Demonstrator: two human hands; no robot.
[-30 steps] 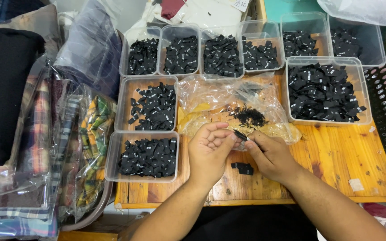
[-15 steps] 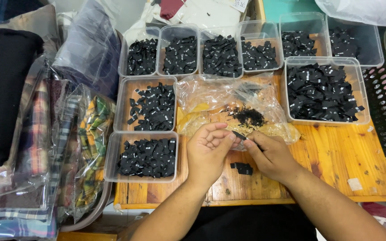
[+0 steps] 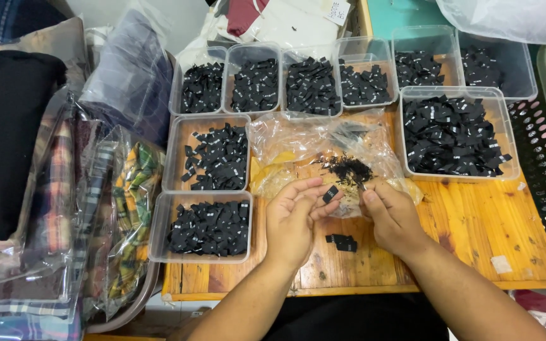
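- Both forearms reach in from the bottom edge and meet over the middle of the wooden desk (image 3: 475, 227).
- The left hand (image 3: 295, 221) is turned partly palm up, fingers loosely curled, and pinches a small black label (image 3: 330, 193) at its fingertips, just above the desk.
- The right hand (image 3: 393, 218) lies back up, fingers curled in at the edge of a crumpled clear plastic bag (image 3: 323, 142); I cannot tell whether it grips anything.
- A loose heap of black labels (image 3: 349, 169) lies on the bag, just beyond the fingertips of both hands.
- A small stack of labels (image 3: 342, 242) sits on the desk between the two wrists.
- Clear plastic tubs (image 3: 453, 136) full of black labels ring the work spot on the left, back and right.
- Bagged plaid cloth (image 3: 127, 202) lies left of the desk.
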